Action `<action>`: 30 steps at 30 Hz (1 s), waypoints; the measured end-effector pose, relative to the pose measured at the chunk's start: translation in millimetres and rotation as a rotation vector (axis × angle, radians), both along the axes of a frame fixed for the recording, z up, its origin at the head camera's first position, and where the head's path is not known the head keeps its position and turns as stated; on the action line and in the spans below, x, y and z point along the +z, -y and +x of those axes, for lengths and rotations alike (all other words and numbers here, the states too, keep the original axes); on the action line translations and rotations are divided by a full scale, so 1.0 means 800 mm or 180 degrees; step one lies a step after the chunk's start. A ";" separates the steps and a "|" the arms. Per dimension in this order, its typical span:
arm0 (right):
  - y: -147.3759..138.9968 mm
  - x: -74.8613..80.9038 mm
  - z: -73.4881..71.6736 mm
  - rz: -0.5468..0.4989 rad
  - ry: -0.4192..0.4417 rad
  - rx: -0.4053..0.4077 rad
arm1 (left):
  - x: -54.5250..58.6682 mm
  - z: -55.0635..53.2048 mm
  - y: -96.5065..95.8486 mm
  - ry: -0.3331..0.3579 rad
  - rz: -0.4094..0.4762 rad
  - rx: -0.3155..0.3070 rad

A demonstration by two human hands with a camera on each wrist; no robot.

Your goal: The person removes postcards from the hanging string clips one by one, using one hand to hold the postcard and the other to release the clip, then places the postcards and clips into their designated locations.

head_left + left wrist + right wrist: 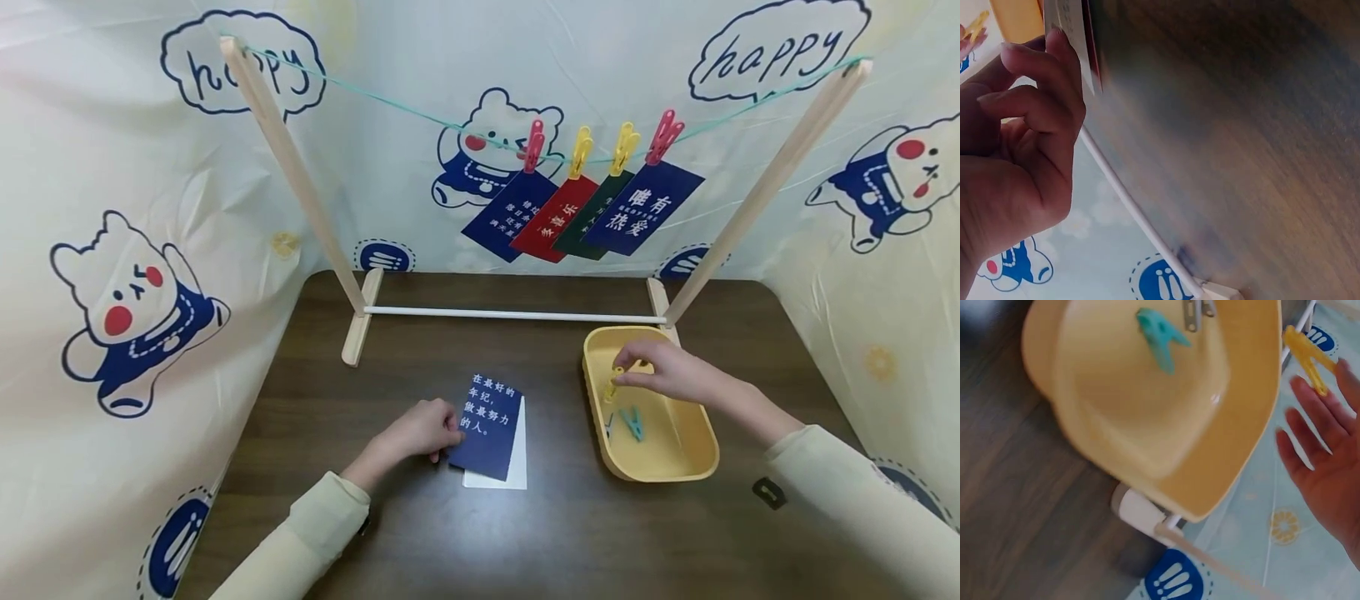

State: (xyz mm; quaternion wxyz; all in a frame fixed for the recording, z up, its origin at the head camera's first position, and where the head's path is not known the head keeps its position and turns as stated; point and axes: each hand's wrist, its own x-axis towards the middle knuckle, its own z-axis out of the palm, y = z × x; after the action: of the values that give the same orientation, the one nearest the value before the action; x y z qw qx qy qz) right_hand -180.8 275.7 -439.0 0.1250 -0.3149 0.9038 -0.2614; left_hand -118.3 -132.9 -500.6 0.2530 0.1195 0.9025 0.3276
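Note:
At the table's middle, my left hand (423, 429) pinches the left edge of a dark blue card (491, 429) with white writing. Beneath that card lies a white card (519, 454), partly covered. Over the yellow tray (701, 468), thumb and fingers of my right hand (667, 372) pinch a yellow clothespin (612, 387), which the right wrist view shows clearly as a yellow clothespin (1305, 355). A teal clothespin (633, 423) lies in the tray, beside a small grey piece (1192, 314). In the left wrist view, my left hand (1035, 119) holds the card's edge (1072, 37).
Behind the hands stands a wooden frame with a left post (296, 175), a right post (768, 187) and a white crossbar (510, 314). From its sagging green string (390, 104) hang several cards on red and yellow clothespins (626, 148). A small black object (769, 493) is near the right sleeve.

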 end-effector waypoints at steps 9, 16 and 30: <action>-0.016 -0.004 0.006 0.0535 0.0709 0.0191 | 0.002 0.006 -0.003 0.0200 -0.0174 -0.0208; -0.019 -0.016 0.013 0.0693 0.0879 0.0259 | -0.002 0.011 -0.005 0.0306 -0.0111 -0.0255; -0.025 -0.026 0.020 0.0750 0.0930 0.0394 | -0.013 0.013 -0.013 0.0172 -0.0171 -0.0265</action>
State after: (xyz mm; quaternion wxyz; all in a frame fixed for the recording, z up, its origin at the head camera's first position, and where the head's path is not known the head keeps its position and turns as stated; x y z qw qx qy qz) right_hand -165.1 295.6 -459.7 0.3066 -0.3117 0.8793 -0.1886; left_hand -108.0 -122.1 -511.1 0.2938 0.1412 0.8980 0.2956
